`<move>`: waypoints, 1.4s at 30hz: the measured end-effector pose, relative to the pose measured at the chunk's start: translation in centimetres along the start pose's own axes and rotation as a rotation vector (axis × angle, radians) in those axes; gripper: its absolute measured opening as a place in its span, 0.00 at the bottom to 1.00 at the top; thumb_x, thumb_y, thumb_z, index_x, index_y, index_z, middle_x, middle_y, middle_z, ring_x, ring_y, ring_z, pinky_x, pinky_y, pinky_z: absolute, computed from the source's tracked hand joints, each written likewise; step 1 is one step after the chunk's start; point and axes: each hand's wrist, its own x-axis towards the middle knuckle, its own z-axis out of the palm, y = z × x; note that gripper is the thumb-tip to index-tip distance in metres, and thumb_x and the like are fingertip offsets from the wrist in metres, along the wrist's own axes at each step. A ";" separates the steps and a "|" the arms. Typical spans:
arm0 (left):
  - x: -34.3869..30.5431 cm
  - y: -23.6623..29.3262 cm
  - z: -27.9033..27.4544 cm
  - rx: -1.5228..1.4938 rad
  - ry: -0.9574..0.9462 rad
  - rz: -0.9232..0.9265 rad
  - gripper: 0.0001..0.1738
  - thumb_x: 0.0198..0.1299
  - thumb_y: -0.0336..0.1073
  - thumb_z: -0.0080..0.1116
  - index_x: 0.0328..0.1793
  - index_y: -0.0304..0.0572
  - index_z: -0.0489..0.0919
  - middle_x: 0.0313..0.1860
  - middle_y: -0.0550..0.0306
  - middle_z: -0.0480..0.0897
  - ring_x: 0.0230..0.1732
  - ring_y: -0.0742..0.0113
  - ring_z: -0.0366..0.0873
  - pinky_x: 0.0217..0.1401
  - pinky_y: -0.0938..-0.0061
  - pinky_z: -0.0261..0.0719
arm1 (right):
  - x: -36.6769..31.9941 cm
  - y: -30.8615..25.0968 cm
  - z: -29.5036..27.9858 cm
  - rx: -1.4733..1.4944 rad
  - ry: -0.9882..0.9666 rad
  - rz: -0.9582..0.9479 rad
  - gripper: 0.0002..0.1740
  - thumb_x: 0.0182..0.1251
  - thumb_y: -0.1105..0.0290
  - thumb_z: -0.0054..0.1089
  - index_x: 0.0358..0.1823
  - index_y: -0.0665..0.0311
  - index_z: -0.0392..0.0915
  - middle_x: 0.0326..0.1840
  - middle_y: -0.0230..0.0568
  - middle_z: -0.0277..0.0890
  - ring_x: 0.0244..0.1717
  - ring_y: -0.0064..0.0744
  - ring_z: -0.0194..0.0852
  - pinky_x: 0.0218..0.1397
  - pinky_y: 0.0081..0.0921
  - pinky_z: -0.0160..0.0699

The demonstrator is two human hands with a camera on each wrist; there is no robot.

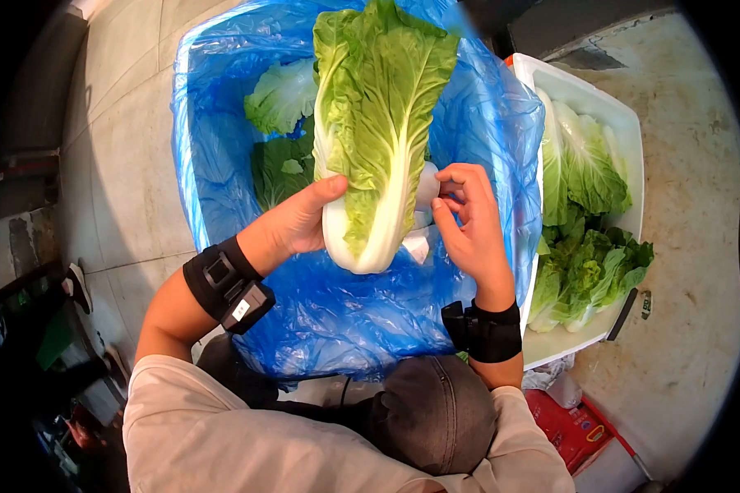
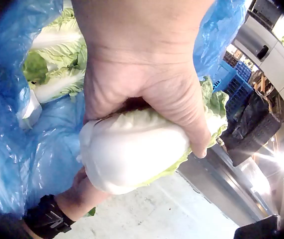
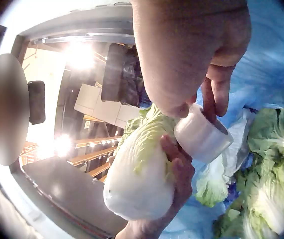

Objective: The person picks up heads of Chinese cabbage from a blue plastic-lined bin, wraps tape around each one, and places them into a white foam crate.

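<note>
My left hand (image 1: pixel 300 215) grips a napa cabbage (image 1: pixel 378 140) near its white base, thumb on the near face. The leafy end points away from me, over a bin lined with a blue plastic bag (image 1: pixel 345 308). In the left wrist view the thick white base (image 2: pixel 132 154) shows under the spread thumb and fingers. My right hand (image 1: pixel 473 230), just right of the cabbage, holds a roll of clear tape (image 3: pixel 201 137), with fingers hooked into its core. The roll sits close beside the cabbage in the right wrist view.
Loose green leaves (image 1: pixel 279 99) and more cabbages (image 3: pixel 271 199) lie inside the blue-lined bin. To the right stands a white crate (image 1: pixel 637 156) with several cabbages (image 1: pixel 584 164). A red bag (image 1: pixel 563 423) lies on the floor at lower right.
</note>
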 end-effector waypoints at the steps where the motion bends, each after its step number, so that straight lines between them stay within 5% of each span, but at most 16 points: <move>1: 0.0 0.0 0.0 -0.003 0.000 -0.001 0.53 0.54 0.62 0.73 0.78 0.39 0.64 0.70 0.44 0.76 0.68 0.52 0.78 0.72 0.56 0.77 | -0.1 0.0 0.1 0.040 0.015 0.009 0.16 0.68 0.81 0.59 0.56 0.67 0.72 0.60 0.44 0.64 0.52 0.35 0.78 0.58 0.30 0.79; 5: 0.0 -0.2 -0.2 -0.039 0.016 0.001 0.54 0.54 0.63 0.73 0.78 0.38 0.64 0.70 0.43 0.76 0.68 0.51 0.78 0.72 0.55 0.78 | -0.1 -0.2 0.2 0.132 0.017 0.051 0.22 0.63 0.81 0.66 0.59 0.64 0.75 0.61 0.41 0.64 0.54 0.36 0.81 0.63 0.31 0.79; 12: 0.1 -0.3 -0.2 -0.097 -0.012 -0.006 0.55 0.54 0.65 0.72 0.78 0.37 0.63 0.72 0.42 0.74 0.69 0.51 0.77 0.73 0.54 0.76 | 0.0 1.2 0.5 0.481 0.038 0.156 0.19 0.67 0.81 0.64 0.59 0.66 0.76 0.68 0.45 0.69 0.57 0.32 0.80 0.62 0.31 0.79; 17: 0.1 -0.4 0.1 -0.174 -0.036 0.017 0.53 0.57 0.63 0.70 0.79 0.38 0.62 0.72 0.43 0.74 0.70 0.51 0.76 0.74 0.54 0.75 | 0.3 1.0 0.6 0.476 0.050 0.332 0.17 0.71 0.78 0.63 0.59 0.68 0.76 0.54 0.43 0.82 0.54 0.30 0.81 0.58 0.25 0.79; 24: 0.4 -0.6 -0.1 -0.163 -0.020 0.022 0.52 0.58 0.62 0.70 0.79 0.39 0.62 0.72 0.43 0.74 0.71 0.51 0.75 0.74 0.53 0.75 | 0.3 0.6 1.3 0.565 0.107 0.441 0.14 0.72 0.76 0.64 0.57 0.64 0.77 0.54 0.41 0.81 0.49 0.25 0.81 0.50 0.23 0.78; 34: 0.3 -0.5 0.4 -0.139 -0.035 0.025 0.51 0.58 0.62 0.70 0.79 0.39 0.62 0.72 0.43 0.74 0.70 0.51 0.76 0.73 0.54 0.76 | 0.3 1.0 1.3 0.474 0.081 0.469 0.07 0.77 0.68 0.60 0.50 0.58 0.77 0.48 0.26 0.79 0.48 0.18 0.75 0.49 0.23 0.75; 36: 0.3 -0.2 0.7 -0.075 0.070 0.030 0.58 0.53 0.66 0.71 0.80 0.39 0.59 0.73 0.35 0.72 0.71 0.41 0.74 0.76 0.48 0.72 | 0.3 1.1 1.3 0.489 0.077 0.480 0.06 0.77 0.68 0.60 0.50 0.59 0.77 0.47 0.26 0.78 0.47 0.17 0.73 0.50 0.22 0.74; 40: 0.6 -0.5 0.2 -0.135 0.049 0.019 0.57 0.54 0.66 0.72 0.80 0.40 0.59 0.72 0.36 0.72 0.71 0.40 0.74 0.75 0.46 0.72 | 0.3 1.2 1.4 0.498 0.040 0.399 0.05 0.78 0.69 0.58 0.48 0.61 0.75 0.44 0.25 0.75 0.45 0.16 0.69 0.53 0.18 0.69; 42: 0.6 -0.5 0.1 -0.202 -0.033 0.037 0.50 0.61 0.62 0.68 0.79 0.39 0.62 0.72 0.44 0.74 0.70 0.52 0.76 0.73 0.53 0.76 | 0.3 1.3 1.4 0.504 0.050 0.398 0.05 0.79 0.69 0.57 0.48 0.61 0.75 0.44 0.25 0.75 0.45 0.16 0.69 0.54 0.17 0.68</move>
